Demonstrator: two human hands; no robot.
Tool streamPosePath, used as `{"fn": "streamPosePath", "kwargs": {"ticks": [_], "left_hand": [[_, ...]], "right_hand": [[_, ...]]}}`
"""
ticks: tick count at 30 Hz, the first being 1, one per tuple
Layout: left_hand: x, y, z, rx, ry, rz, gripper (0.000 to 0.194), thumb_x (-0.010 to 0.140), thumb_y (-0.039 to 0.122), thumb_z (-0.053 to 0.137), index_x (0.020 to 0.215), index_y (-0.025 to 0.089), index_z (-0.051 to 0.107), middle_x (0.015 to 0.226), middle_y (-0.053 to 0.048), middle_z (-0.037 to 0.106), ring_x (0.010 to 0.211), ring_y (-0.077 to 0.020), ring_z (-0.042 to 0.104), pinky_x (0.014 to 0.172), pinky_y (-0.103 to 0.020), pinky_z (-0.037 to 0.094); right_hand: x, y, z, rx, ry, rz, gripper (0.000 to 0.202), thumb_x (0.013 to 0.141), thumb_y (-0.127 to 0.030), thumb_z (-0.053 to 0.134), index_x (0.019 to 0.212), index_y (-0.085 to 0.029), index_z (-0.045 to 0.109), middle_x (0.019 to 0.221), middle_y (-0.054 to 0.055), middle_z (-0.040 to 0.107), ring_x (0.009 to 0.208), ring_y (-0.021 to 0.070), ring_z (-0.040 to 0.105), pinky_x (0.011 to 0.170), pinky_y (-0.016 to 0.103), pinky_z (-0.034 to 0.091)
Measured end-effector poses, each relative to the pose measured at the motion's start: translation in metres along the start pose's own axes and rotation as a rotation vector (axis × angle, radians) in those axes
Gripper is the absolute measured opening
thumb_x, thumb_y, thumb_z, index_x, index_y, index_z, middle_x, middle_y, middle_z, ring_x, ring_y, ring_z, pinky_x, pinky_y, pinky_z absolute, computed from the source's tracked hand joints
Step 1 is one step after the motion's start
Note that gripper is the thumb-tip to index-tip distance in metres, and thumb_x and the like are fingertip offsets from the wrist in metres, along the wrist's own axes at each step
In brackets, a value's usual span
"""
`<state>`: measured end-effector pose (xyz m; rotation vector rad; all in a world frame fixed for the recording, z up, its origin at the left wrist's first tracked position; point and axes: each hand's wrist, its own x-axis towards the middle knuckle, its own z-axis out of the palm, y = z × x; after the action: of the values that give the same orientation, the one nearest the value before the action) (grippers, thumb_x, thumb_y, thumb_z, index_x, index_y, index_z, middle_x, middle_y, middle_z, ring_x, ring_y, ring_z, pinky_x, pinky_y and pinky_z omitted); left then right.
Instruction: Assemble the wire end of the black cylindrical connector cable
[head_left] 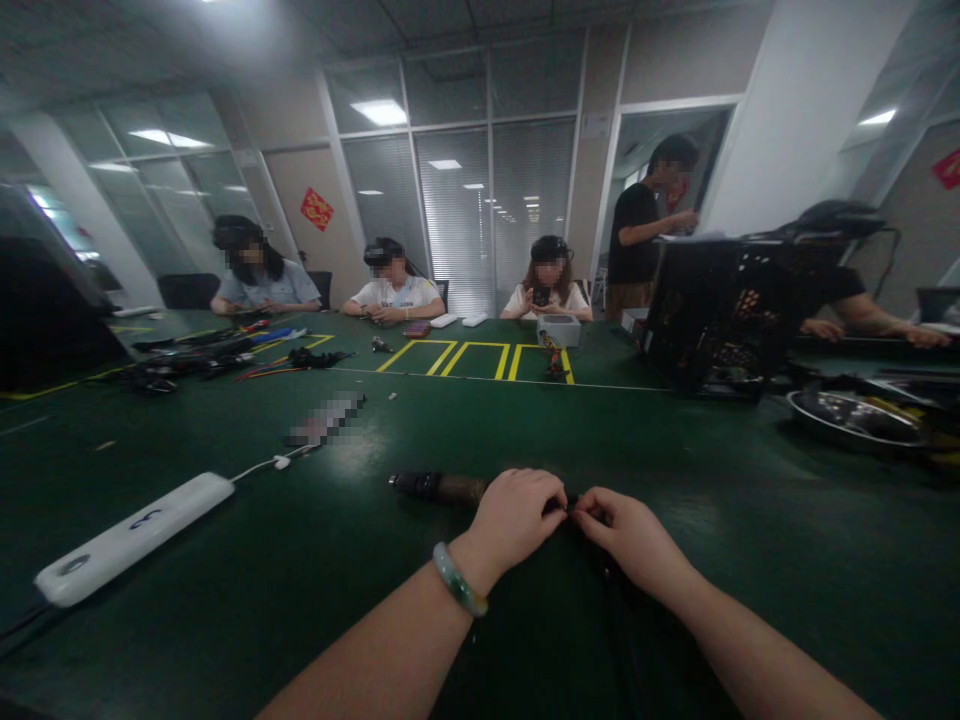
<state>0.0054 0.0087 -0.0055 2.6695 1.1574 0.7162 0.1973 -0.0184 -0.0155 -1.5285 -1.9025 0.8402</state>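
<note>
A dark, cylindrical hand tool (442, 488) lies on the green table in front of me, its narrower metal-looking tip pointing left. My left hand (516, 512) rests across the right end of it, hiding that part, with thumb and fingers pinched together. Close beside it, my right hand (626, 530) has its thumb and index finger pressed together too. The fingertips of both hands nearly meet on something small and dark that is too hidden to name. A dark cord or strip seems to run from below my right hand towards the table's near edge, hard to make out.
A white power strip (139, 540) lies at left, its white cable leading to a blurred phone-like item (324, 420). Bundled cables (202, 355) lie farther back. A black computer case (709, 315) and a metal bowl (859, 418) stand right. Several people sit opposite; one stands.
</note>
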Motion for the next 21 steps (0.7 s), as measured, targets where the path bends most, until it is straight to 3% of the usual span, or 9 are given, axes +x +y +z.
{"fn": "streamPosePath", "kwargs": {"ticks": [21], "left_hand": [[-0.0009,0.0053,-0.0063,0.002,-0.032,0.000,0.014,0.085,0.021,0.060,0.098,0.022,0.062,0.103,-0.001,0.065,0.098,-0.0195,0.058,0.092,-0.037,0.042]], "right_hand": [[0.0015,0.0046,0.0018,-0.002,0.004,-0.007,0.019,0.088,-0.033,0.052,0.085,-0.021,0.066,0.078,0.000,0.068,0.070,0.0166,0.062,0.060,0.024,0.041]]}}
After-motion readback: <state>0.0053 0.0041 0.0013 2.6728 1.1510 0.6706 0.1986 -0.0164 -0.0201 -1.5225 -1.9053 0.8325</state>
